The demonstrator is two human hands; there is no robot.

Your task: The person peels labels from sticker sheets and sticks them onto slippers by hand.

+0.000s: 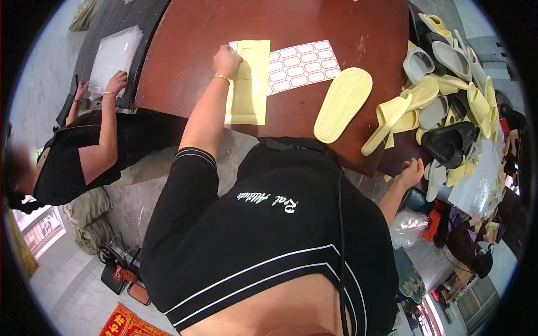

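My left hand (pixel 226 60) is closed at the upper left edge of a flat yellow rectangular sheet (pixel 249 101), thumb resting over it. A small white and red printed corner shows by those fingers. To the right of the yellow sheet, partly covered by it, lies a white label sheet (pixel 305 64) with red-outlined boxes. A single pale yellow slipper (pixel 343 105) lies sole up on the table, between my two hands. My right hand (pixel 412 172) is off the table's right corner, near the slipper pile, fingers loosely curled and apart, with nothing visible in them.
Yellow, grey and black slippers (pixel 448 143) are heaped on the right. The reddish-brown table (pixel 196 33) has its near edge at my waist. On the left, a co-worker's hands (pixel 116 83) touch a stack of clear plastic bags (pixel 117 53). More people are at the far right.
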